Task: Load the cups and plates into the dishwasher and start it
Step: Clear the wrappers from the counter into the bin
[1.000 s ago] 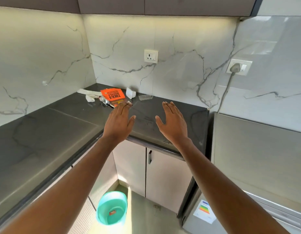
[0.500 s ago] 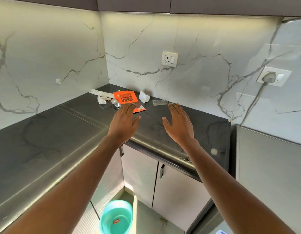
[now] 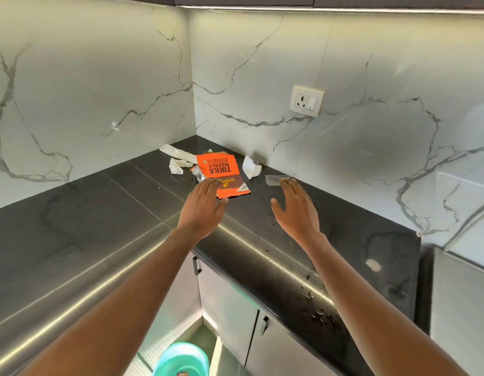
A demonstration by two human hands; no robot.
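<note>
Both my arms stretch forward over a dark L-shaped countertop. My left hand hovers flat with straight fingers, its fingertips just short of an orange snack packet. My right hand is also flat and holds nothing, its fingertips near a small clear plastic piece. No cups or plates show on the counter. A grey appliance stands at the right edge; I cannot tell from here whether it is the dishwasher.
Crumpled white wrappers and a small white tub lie in the counter's corner. Crumbs are scattered near the front edge at right. A teal bin sits on the floor below. A wall socket is above.
The view has swung left and closer to the counter corner, pushing the grey appliance toward the right edge. Both hands stay flat and empty, now nearer the litter.
</note>
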